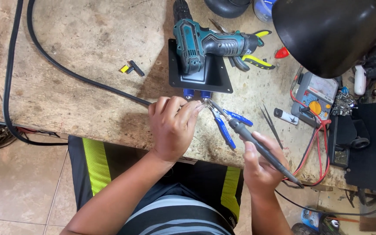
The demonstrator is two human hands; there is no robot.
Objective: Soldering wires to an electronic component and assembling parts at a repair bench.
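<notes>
My left hand (170,127) is closed around the end of a black cable (83,79), pinching it at the fingertips near the table's front edge. My right hand (257,163) holds a dark soldering iron (257,146) like a pen, its tip pointing up-left and meeting the cable end at my left fingertips. Just beyond them sit two blue connectors (196,93) on the edge of a black metal plate (218,78). Blue-handled pliers (227,126) lie on the table under the iron.
A teal cordless drill (205,43) rests on the black plate. Yellow-handled pliers (257,61), tweezers (270,124), a grey multimeter (316,98) with red leads and a black lamp shade (331,30) crowd the right side. A small yellow and black piece (131,68) lies left.
</notes>
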